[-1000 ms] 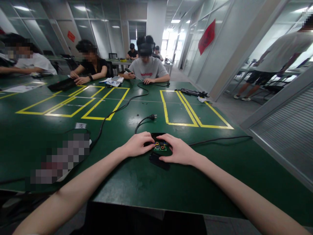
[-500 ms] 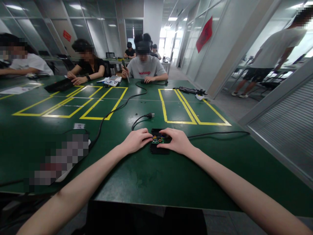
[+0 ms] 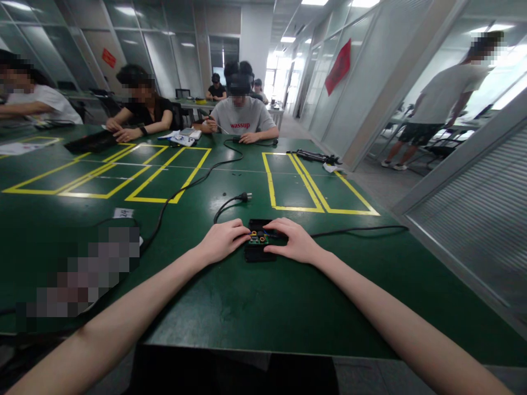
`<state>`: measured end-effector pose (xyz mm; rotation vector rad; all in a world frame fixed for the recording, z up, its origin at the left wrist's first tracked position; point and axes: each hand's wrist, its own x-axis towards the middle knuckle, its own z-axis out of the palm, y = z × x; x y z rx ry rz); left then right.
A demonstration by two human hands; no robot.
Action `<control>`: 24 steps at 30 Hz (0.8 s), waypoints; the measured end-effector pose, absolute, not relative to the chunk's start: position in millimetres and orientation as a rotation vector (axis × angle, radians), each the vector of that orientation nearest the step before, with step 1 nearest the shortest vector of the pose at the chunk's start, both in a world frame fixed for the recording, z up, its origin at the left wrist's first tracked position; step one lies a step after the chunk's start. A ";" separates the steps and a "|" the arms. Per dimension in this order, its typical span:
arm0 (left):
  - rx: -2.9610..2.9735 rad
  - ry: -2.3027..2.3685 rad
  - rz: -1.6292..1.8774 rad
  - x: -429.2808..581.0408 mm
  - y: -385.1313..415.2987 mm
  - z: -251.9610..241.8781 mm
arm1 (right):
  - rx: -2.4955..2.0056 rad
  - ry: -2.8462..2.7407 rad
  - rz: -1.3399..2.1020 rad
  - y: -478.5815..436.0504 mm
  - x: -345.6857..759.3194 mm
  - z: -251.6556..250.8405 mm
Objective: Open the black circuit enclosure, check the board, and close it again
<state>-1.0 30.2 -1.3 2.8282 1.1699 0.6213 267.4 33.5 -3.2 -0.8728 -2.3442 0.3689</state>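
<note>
In front of me on the green table (image 3: 230,307) lies an opened black plastic case (image 3: 259,255), its two halves apart, with a small green circuit board (image 3: 257,239) between them. Copper-coloured coils and thin blue and yellow wires show on the board. My left hand (image 3: 222,241) pinches the board's left end and its wires between thumb and fingers. From the right, my right hand (image 3: 297,241) spans the case, fingertips on the far half and thumb on the near half. Its palm hides the right end, where a black cable (image 3: 358,229) runs out.
A power plug (image 3: 246,197) on a cord lies beyond my left hand. At left is a blurred-out power strip (image 3: 99,269) near a numbered label (image 3: 123,213). Yellow tape (image 3: 298,209) marks rectangles; a folded black tripod (image 3: 313,157) lies behind. Co-workers sit across the table.
The view has shifted slightly, so the table things appear further left. Both hands stay at the case and board with little visible movement. The co-worker opposite has lowered a held tool.
</note>
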 end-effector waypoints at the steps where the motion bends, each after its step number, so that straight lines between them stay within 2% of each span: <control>1: 2.826 1.168 0.626 -1.3 30.5 -1.6 | -0.862 -2.341 0.360 34.4 265.9 -4.6; 16: 2.773 1.236 0.629 -0.1 33.0 -2.5 | -0.929 -2.289 0.296 24.2 257.0 -5.6; 24: 2.771 1.198 0.855 -0.1 28.5 4.7 | -1.055 -2.277 0.225 23.6 275.1 5.7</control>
